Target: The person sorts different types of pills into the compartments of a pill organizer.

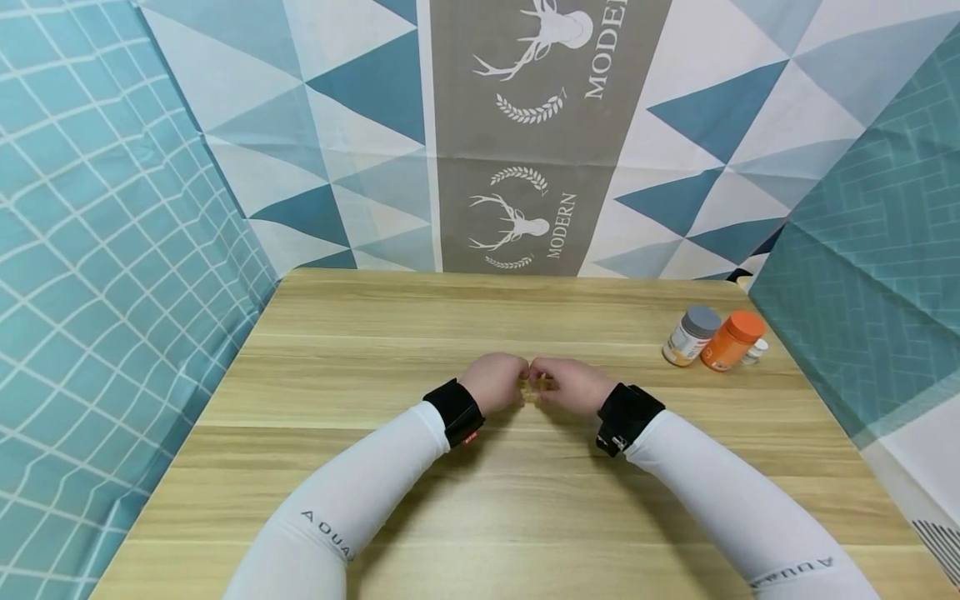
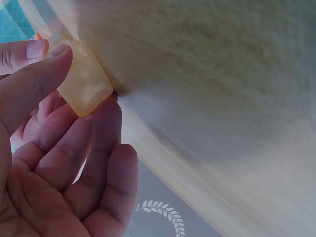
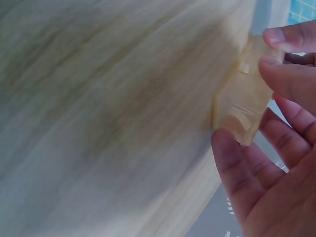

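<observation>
A small, pale yellow, translucent piece with faint ridges is pinched from both sides, between the thumb and fingertips of the left hand and those of the right hand, low over the wooden table. What it is cannot be told; the curled fingers hide most of it. Bare tabletop lies all round the fingers, with three small bottles well apart beyond the right hand's fingers.
</observation>
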`<state>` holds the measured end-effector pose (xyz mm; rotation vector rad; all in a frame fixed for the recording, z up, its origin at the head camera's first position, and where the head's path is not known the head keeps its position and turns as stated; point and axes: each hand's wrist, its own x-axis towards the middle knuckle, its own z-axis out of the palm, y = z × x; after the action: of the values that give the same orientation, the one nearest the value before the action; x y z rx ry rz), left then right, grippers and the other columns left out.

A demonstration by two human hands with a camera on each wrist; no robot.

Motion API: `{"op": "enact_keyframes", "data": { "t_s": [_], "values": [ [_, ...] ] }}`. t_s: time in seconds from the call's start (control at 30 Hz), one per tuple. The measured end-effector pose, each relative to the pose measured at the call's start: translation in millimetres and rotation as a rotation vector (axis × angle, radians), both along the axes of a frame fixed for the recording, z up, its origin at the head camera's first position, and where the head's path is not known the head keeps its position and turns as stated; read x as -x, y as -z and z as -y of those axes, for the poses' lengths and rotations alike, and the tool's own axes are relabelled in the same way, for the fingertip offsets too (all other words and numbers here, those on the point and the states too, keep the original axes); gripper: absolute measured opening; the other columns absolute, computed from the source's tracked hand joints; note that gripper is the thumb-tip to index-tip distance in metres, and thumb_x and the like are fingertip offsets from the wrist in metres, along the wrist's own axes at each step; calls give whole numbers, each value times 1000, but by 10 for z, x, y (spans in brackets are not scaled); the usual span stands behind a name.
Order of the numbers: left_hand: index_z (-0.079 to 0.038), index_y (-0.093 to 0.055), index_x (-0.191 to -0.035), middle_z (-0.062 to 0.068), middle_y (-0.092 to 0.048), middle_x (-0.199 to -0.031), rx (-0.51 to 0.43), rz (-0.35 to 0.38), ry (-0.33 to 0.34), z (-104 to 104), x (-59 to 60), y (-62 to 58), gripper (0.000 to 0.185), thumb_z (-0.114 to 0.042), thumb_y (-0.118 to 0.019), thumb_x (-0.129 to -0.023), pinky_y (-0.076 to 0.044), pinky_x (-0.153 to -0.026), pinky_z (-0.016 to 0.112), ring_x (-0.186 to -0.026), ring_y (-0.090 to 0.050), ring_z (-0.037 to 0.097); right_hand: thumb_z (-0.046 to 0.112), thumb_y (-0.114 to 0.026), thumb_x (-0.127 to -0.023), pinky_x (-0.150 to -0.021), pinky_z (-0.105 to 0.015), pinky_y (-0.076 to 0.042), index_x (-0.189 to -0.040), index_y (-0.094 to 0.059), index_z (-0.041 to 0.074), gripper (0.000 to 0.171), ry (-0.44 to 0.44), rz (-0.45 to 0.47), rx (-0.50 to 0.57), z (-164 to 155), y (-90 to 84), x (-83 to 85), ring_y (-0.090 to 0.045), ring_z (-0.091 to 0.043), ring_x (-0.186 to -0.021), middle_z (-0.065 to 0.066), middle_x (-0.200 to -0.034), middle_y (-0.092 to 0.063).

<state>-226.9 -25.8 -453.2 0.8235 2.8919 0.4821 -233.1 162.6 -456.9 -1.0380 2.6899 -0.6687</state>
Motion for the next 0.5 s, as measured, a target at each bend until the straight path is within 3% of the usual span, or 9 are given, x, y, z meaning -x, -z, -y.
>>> {"op": "enact_keyframes", "data": {
  "t_s": [0.27,0.5],
  "values": [
    [-11,-72,-97,-4,-70,-90,21,-19,-12,-21,4,7,24,-16,-83,-77,-50,-76,29,-77,-59,12,15,-76,-87,-81,-37,-49,-109,-62,9,28,35,-41,-16,-67,49,-7,-59,-18,-89,-2,-100,-64],
    [-10,-72,-103,-1,-71,-96,33,-4,-16,-23,-7,0,29,-19,-84,-79,-51,-78,29,-81,-62,12,21,-77,-87,-78,-33,-50,-110,-64,11,28,51,-180,-119,-184,74,-64,-59,-11,-84,2,-98,-66]
  ]
}}
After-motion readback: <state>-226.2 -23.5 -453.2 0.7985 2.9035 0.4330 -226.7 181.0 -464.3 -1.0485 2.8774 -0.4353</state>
